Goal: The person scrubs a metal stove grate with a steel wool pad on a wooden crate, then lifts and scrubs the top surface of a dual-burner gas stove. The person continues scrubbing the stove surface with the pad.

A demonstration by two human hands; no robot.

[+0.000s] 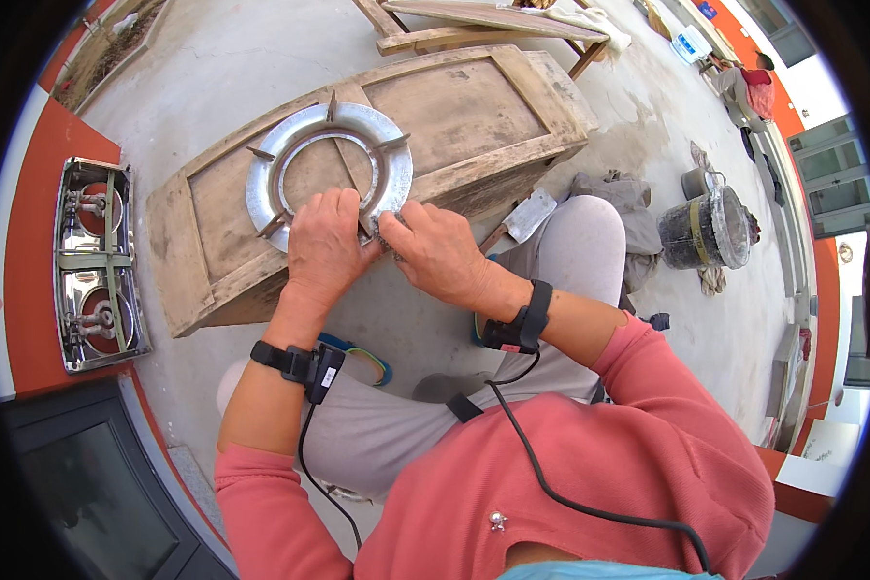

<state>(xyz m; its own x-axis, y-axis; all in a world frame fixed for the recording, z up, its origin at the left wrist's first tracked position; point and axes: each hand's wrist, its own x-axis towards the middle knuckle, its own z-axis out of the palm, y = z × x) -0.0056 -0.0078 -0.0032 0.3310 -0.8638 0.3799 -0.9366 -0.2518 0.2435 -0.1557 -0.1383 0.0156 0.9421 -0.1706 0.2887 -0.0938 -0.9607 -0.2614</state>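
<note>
A round metal gas-stove pan support [393, 174] with several upright prongs rests on a low wooden cabinet [453, 109] in front of me. My left hand [328, 243] grips its near rim, fingers over the ring. Just to the right, my right hand [435, 250] presses a small grey scouring pad [386, 230] against the rim; the pad is mostly hidden by the fingers. Both hands nearly touch. A cleaver [528, 216] with a wooden handle lies to the right, beside my knee.
A two-burner gas stove [101, 264] stands at the left against the wall. On the right are a grey cloth [634, 225], a dirty bucket [699, 230] and a small pot [696, 183]. A wooden bench [471, 32] is beyond the cabinet. Another person [752, 94] sits far right.
</note>
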